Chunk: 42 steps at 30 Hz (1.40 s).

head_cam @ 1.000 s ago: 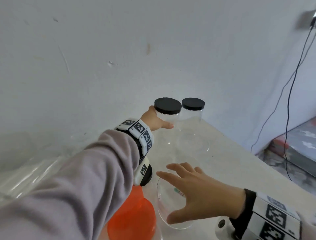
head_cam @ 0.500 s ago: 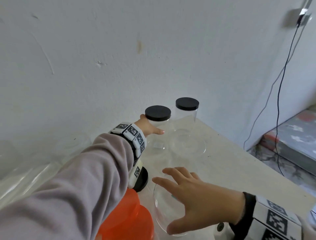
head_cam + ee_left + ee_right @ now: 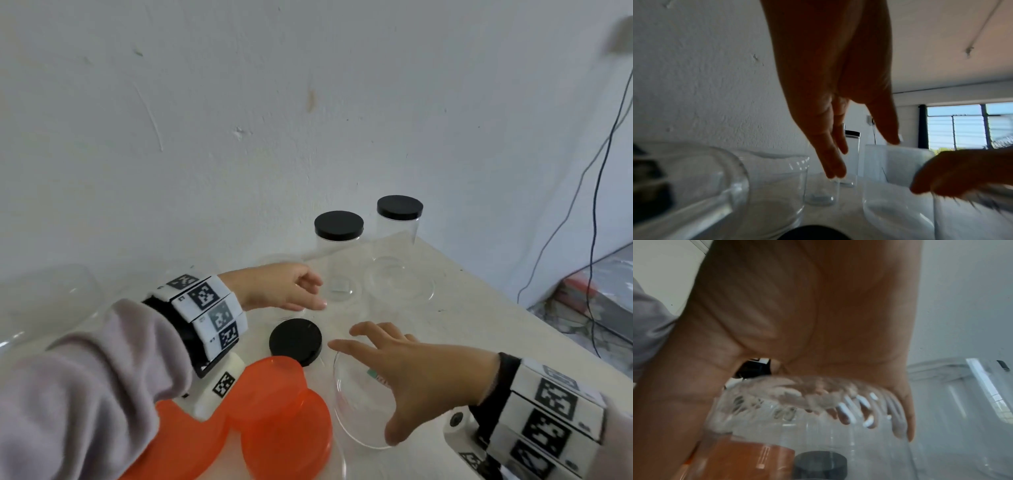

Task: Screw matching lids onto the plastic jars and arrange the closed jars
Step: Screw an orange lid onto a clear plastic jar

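Black is the colour of the loose lid [image 3: 295, 341] that I am watching, because the next move turns on where it is lying. It is lying flat on the table [image 3: 479, 318], between my two hands. My left hand [image 3: 281, 286] is hanging just behind it, toward the wall, with its fingers [image 3: 833, 155] loose and pointing down, and it is holding nothing. My right hand [image 3: 416, 375] is spreading wide over the mouth of a big clear jar [image 3: 356, 407] just to the right of the lid. Its fingers are stretching over the rim, but I cannot tell if they are pressing on the jar or only hovering close. I think both hands are near the lid, and the left one is looking freer to pick it up. An open jar may be standing right under the left fingers, but the clear plastic is hard to make out. Two tall closed jars, one [image 3: 339, 255] beside the other [image 3: 398, 236], are standing upright by the wall, each wearing a black lid. Some orange lids [image 3: 274, 411] are overlapping at the near edge, one touching the black lid's near side. I am guessing the orange ones are for the big jars, and the black lid is for a smaller one.
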Tool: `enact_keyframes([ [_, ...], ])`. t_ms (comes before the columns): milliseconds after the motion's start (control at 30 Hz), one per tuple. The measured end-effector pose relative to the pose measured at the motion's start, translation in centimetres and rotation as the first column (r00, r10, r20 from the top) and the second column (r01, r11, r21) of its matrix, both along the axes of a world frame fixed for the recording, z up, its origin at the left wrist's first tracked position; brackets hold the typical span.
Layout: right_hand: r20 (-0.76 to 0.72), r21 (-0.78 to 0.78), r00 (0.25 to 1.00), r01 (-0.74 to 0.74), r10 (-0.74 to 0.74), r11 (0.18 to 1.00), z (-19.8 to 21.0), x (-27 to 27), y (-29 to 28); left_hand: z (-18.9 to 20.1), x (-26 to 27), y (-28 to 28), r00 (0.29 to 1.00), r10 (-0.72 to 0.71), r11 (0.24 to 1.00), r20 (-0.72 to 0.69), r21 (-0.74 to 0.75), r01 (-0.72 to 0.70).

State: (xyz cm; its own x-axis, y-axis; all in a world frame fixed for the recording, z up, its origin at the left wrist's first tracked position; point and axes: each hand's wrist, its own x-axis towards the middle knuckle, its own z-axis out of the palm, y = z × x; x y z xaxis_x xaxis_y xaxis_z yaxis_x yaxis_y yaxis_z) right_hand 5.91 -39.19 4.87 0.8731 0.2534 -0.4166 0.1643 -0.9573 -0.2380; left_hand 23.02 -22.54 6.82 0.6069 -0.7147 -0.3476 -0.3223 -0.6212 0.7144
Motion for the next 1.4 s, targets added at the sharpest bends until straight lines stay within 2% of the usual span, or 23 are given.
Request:
enact_keyframes([
  [100,0.029,0.001,1.000,0.006,-0.006,1.000,-0.2,-0.1,0.0,-0.1,-2.0,1.8,0.986,-0.161,0.952,0.032,0.270,0.147],
  [200,0.068,0.008,0.998,0.003,-0.004,1.000,-0.3,-0.2,0.1,-1.1,-3.2,3.1,0.941,-0.338,0.763,0.008,0.587,0.269],
  [267,0.086,0.023,0.996,0.018,-0.020,1.000,-0.2,-0.2,0.0,-1.8,-4.0,3.8,0.923,-0.386,0.668,0.003,0.691,0.277],
  [333,0.101,0.056,0.994,0.038,-0.044,0.998,0.0,-0.4,0.0,-2.5,-4.7,4.3,0.924,-0.380,0.666,0.040,0.705,0.243],
  [500,0.163,0.137,0.984,0.047,-0.069,0.989,0.6,-1.2,-0.2,-2.8,-5.7,5.0,0.946,-0.299,0.747,0.125,0.648,0.151],
  [700,0.260,0.241,0.950,0.109,-0.172,0.965,0.8,-2.4,-0.2,-1.8,-6.6,6.5,0.975,-0.148,0.888,0.165,0.456,0.058],
  [900,0.196,0.401,0.936,0.195,-0.292,0.895,0.5,-3.6,0.5,-0.2,-8.6,8.4,0.996,0.086,0.986,0.034,0.142,-0.090],
  [1000,0.181,0.493,0.927,0.203,-0.328,0.846,0.4,-4.3,1.6,0.5,-10.0,9.6,0.980,0.198,0.980,-0.006,0.017,-0.198],
  [1133,0.205,0.611,0.887,0.213,-0.413,0.762,0.3,-5.2,3.7,0.9,-12.1,11.9,0.933,0.346,0.926,-0.103,-0.126,-0.357],
  [1267,0.205,0.670,0.870,0.209,-0.448,0.712,-0.1,-5.9,6.1,1.1,-14.6,14.4,0.897,0.430,0.873,-0.106,-0.203,-0.443],
  [1400,0.125,0.682,0.900,0.229,-0.419,0.695,-0.8,-6.2,8.3,0.9,-16.7,16.8,0.850,0.518,0.816,-0.094,-0.242,-0.525],
])
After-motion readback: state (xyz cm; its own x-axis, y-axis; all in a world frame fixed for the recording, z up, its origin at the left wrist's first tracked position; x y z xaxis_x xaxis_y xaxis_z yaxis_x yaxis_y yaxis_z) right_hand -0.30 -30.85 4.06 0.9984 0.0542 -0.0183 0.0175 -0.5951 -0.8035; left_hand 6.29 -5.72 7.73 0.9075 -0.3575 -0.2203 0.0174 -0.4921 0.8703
